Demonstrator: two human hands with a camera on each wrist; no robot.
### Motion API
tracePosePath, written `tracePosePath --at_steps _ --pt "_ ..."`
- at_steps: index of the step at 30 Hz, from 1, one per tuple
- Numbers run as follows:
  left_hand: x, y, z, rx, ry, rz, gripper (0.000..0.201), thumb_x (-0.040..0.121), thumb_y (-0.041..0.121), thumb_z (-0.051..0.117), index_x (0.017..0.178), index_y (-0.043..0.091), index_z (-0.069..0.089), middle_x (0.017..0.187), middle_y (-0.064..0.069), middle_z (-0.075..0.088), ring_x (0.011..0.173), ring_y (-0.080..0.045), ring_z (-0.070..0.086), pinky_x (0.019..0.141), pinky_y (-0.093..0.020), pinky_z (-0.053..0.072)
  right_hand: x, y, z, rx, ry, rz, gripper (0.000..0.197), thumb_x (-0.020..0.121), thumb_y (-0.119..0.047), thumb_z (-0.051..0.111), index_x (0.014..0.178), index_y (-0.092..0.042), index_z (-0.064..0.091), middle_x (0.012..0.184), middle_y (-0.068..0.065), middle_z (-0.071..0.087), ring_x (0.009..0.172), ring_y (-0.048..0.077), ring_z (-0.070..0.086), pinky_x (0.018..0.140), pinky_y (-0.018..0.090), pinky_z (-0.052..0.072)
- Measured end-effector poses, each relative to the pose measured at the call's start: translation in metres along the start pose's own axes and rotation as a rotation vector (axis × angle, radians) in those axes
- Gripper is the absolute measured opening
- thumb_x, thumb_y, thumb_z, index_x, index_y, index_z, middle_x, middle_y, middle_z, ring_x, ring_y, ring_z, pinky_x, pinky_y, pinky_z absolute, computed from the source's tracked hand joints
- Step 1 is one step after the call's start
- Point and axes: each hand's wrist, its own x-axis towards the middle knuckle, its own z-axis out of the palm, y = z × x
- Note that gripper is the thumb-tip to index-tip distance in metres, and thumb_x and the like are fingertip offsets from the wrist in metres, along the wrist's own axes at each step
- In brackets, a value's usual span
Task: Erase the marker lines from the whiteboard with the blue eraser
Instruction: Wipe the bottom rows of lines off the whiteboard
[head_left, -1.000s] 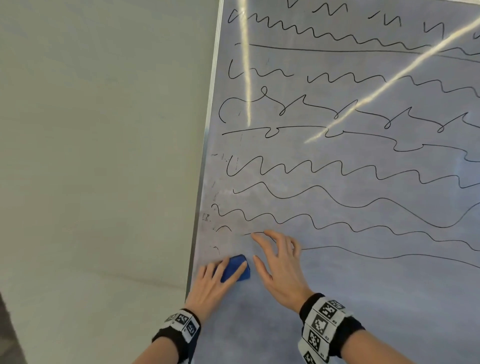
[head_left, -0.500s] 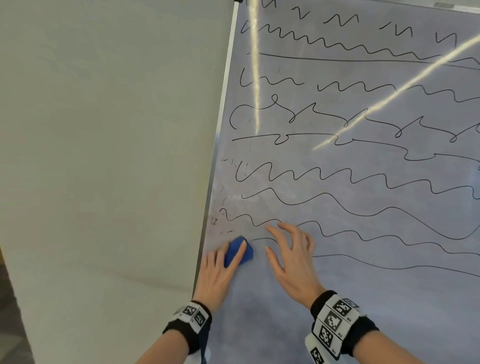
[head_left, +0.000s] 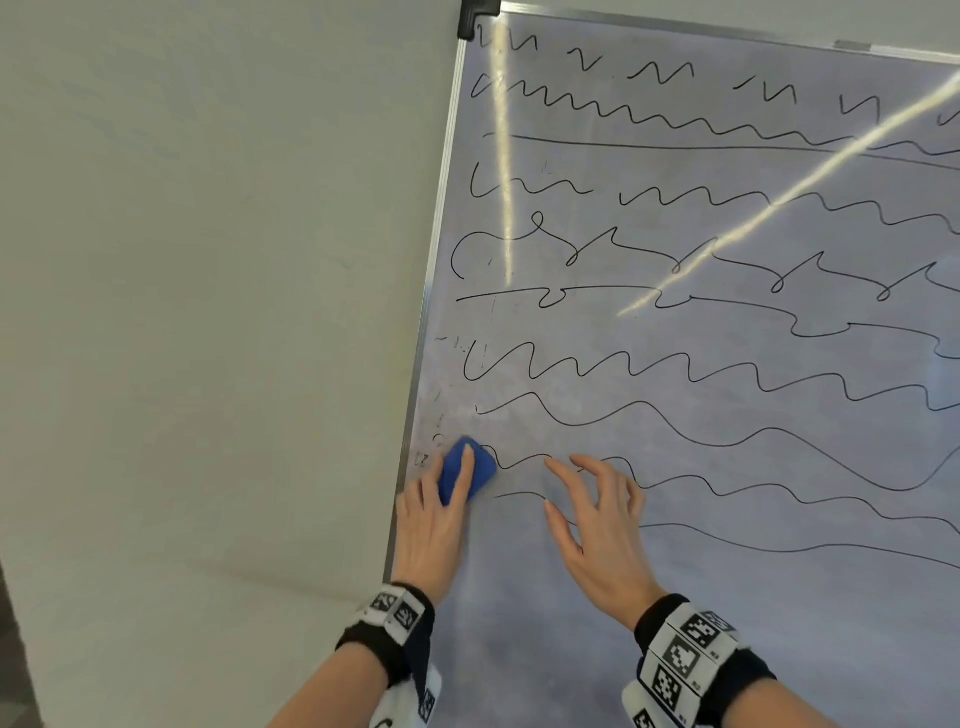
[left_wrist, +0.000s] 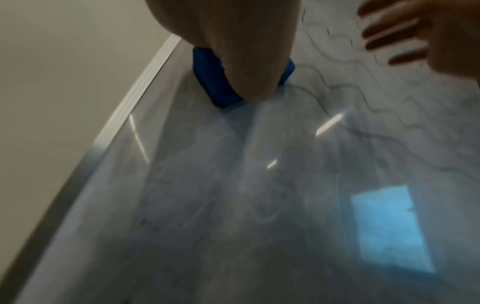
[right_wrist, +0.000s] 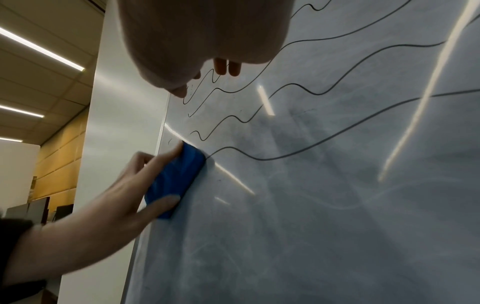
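Note:
The whiteboard (head_left: 675, 613) carries several black wavy marker lines (head_left: 727, 374); its lower part is smeared grey. My left hand (head_left: 460, 483) holds the blue eraser (head_left: 482, 470) against the board beside the left frame. The eraser sits at the start of one of the lower wavy lines. The index finger lies along the eraser's back, and in the right wrist view the thumb sits on the near end of the eraser (right_wrist: 174, 176). The left wrist view shows the eraser (left_wrist: 215, 82) under my palm. My right hand (head_left: 576, 493) is spread open just right of the eraser, fingertips on the board.
The board's metal frame (head_left: 423, 332) runs up the left side to a black corner cap (head_left: 478, 18). A plain pale wall (head_left: 208, 312) lies to the left. Bright streaks of ceiling light (head_left: 779, 197) reflect across the board.
My left hand has slid the eraser up along the left edge, wiping away the short marks and line starts there. The right hand has moved up with it, and more of the board's top shows.

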Motion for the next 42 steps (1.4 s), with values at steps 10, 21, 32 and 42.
tracePosePath --at_steps 10,21,32,42 --pt "0.035 -0.016 -0.016 -0.029 0.058 -0.139 0.097 0.062 -0.004 0.070 0.147 0.010 0.026 0.129 -0.029 0.044 0.089 -0.038 0.047 0.075 -0.046 0.044 -0.005 0.013 -0.008 -0.013 0.013 0.037 0.042 0.093 -0.041 0.037 0.133 -0.032 0.042 0.127 -0.001 0.039 0.111 0.018 0.044 0.104 0.040 0.021" --pt "0.009 -0.011 -0.005 0.104 0.024 0.167 0.101 0.057 -0.012 0.049 0.149 0.017 0.020 0.124 -0.022 0.047 0.083 -0.033 0.047 0.069 -0.040 0.044 -0.006 0.014 -0.015 -0.017 0.026 0.026 0.041 0.093 -0.040 0.038 0.132 -0.031 0.044 0.126 -0.001 0.039 0.111 0.018 0.046 0.103 0.036 0.019" --pt "0.008 0.004 -0.001 0.145 -0.010 0.363 0.098 0.053 -0.013 0.045 0.145 0.020 0.033 0.128 -0.021 0.052 0.090 -0.032 0.044 0.069 -0.038 0.047 -0.011 0.014 -0.014 -0.041 0.015 0.027 0.042 0.093 -0.040 0.038 0.132 -0.027 0.046 0.126 0.001 0.040 0.112 0.018 0.046 0.102 0.038 0.021" --pt "0.009 0.026 0.001 0.034 -0.030 0.187 0.110 0.048 -0.014 0.064 0.147 0.016 0.026 0.126 -0.022 0.047 0.084 -0.034 0.050 0.069 -0.042 0.047 -0.009 0.015 -0.019 -0.030 0.024 0.043 0.042 0.093 -0.041 0.037 0.133 -0.030 0.044 0.127 0.000 0.040 0.112 0.019 0.046 0.102 0.037 0.021"
